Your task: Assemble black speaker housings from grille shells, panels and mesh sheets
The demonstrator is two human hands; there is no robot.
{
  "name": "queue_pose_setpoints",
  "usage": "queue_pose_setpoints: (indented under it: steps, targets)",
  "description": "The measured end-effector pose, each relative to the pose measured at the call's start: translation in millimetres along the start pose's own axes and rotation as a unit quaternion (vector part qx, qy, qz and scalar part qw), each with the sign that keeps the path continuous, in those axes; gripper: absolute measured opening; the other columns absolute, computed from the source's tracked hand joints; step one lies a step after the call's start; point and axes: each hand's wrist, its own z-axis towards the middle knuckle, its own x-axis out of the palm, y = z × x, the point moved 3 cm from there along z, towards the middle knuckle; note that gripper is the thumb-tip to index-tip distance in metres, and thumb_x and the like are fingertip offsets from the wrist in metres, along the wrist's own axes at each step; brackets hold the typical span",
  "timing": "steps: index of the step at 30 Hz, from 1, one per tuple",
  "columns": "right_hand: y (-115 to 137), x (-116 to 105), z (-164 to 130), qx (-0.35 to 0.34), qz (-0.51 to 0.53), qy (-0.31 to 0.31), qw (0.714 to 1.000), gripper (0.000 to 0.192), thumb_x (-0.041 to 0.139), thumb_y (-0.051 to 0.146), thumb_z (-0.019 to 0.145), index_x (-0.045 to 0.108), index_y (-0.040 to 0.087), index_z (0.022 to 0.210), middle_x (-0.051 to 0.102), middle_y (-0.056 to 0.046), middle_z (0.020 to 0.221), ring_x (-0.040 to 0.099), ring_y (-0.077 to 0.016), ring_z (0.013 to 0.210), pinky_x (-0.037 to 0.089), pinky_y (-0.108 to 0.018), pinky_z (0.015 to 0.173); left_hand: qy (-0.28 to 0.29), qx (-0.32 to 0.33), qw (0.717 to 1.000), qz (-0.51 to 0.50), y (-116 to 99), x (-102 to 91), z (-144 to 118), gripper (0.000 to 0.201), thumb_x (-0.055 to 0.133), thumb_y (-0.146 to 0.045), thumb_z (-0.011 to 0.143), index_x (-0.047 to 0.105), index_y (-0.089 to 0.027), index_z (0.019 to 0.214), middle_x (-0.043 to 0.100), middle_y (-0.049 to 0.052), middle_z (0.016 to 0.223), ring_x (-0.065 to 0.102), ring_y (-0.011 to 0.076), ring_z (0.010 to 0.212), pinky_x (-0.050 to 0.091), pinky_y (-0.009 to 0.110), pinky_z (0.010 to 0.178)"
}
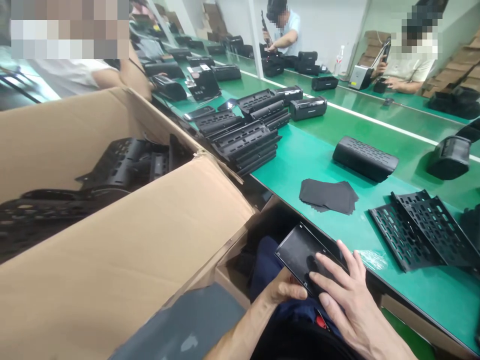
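Observation:
A black plastic panel (300, 250) with small pegs at its corners is tilted over my lap, at the table's near edge. My left hand (283, 290) grips it by its lower left side, the thumb along the edge and some fingers hidden underneath. Across the panel's face lies my right hand (345, 287), fingers spread and fingertips touching the surface. Beyond the panel, a stack of thin black sheets (328, 195) rests on the green table. Slotted black curved covers (423, 230) lie to the right of my right hand.
An open cardboard box (131, 255) holding black parts (123, 160) fills the left side. Stacked black covers (247, 135) stand beside it on the green table (292, 160). A black speaker-like housing (363, 157) lies farther right. Other people work across the table and at the left.

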Motion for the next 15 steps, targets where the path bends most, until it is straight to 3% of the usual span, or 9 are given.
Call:
queue_pose_setpoints:
  steps: [6, 15]
  targets:
    - [-2.7, 7.1, -2.9, 0.009, -0.016, 0.031, 0.999, 0.047, 0.054, 0.033, 0.106, 0.056, 0.035, 0.153, 0.053, -0.004, 0.160, 0.016, -0.0486, 0.160, 0.022, -0.089, 0.113, -0.003, -0.001, 1.000, 0.001, 2.8, -3.6, 0.9, 0.067, 0.088, -0.036, 0.060, 0.071, -0.022, 0.123, 0.076, 0.012, 0.123, 0.063, 0.0453, 0.128, 0.049, 0.055, 0.106]
    - [-4.1, 9.3, -4.3, 0.032, -0.005, 0.033, 0.999, 0.051, 0.056, 0.032, 0.105, 0.052, 0.038, 0.156, 0.052, -0.005, 0.161, 0.022, -0.0477, 0.159, 0.022, -0.085, 0.117, -0.009, 0.002, 1.000, 0.000, -1.9, 1.7, 5.3, 0.071, 0.088, -0.035, 0.057, 0.072, -0.017, 0.123, 0.077, 0.012, 0.120, 0.064, 0.0466, 0.126, 0.047, 0.055, 0.109]
